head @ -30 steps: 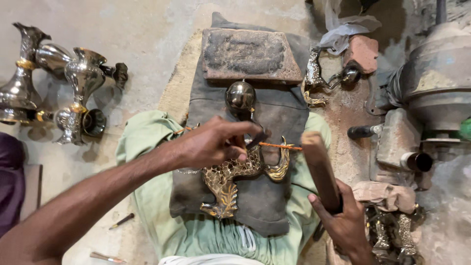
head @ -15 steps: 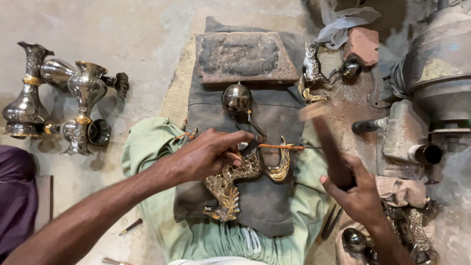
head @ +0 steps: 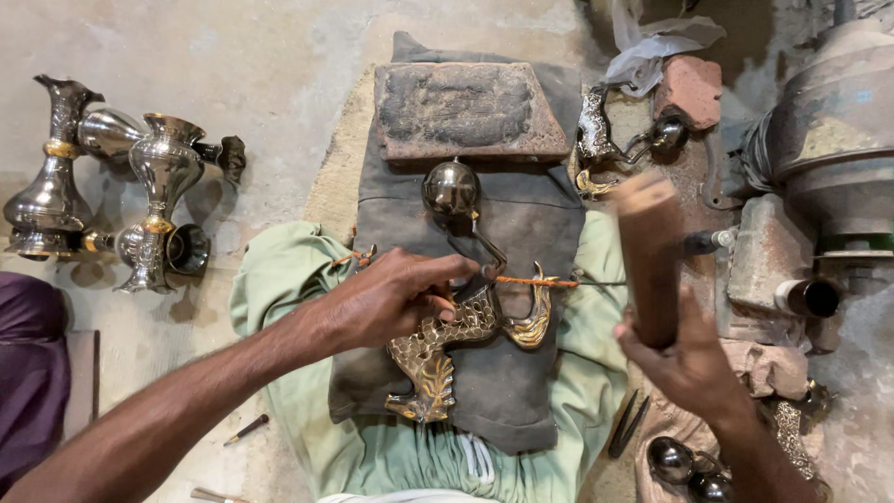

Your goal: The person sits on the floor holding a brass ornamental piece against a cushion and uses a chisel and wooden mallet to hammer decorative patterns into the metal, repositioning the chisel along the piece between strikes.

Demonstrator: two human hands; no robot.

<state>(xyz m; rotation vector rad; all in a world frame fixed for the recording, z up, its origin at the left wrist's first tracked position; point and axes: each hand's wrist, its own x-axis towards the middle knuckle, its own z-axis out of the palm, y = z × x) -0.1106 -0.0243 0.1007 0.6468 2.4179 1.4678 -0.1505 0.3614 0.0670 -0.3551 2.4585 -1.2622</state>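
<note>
Left hand [head: 396, 298] on brass ornament [head: 447, 340]

No labels, signs or screens show anywhere. The only wrapping material is a crumpled plastic bag [head: 656, 47], whitish and half clear, lying at the top of the view just right of the flat brick and above a reddish stone; it is empty-looking and bears no visible print.
</note>
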